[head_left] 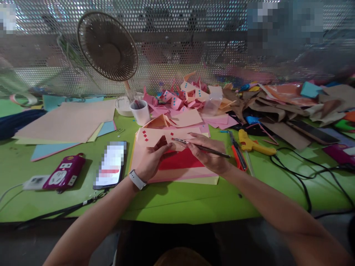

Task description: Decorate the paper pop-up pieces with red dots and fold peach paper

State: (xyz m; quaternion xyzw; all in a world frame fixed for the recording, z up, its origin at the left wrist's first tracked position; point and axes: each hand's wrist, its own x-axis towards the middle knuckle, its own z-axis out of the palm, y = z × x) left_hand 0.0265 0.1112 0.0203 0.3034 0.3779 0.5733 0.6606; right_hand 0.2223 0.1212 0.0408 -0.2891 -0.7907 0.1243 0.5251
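Note:
My left hand (154, 159), with a watch on its wrist, pinches the small folded peach paper (161, 143) between thumb and fingers. In my right hand (206, 149) is a slim dark pen-like tool (215, 152) with a silvery tip; its exact kind is unclear. The tip touches or hovers close to the peach sheet (154, 133), near a small red diamond (172, 134). Several more red diamonds (145, 135) lie in a row at the sheet's left. Under both hands are a red sheet (180, 161) and stacked pink and yellow paper (194, 179).
Left are a phone (111, 164), a purple power strip (66, 171) and large paper sheets (63, 122). Behind stand a white cup (141, 113), a fan (108, 48) and folded pink papers (177, 99). At right lie a utility knife (237, 151), a yellow glue gun (255, 144) and black cables (302, 177).

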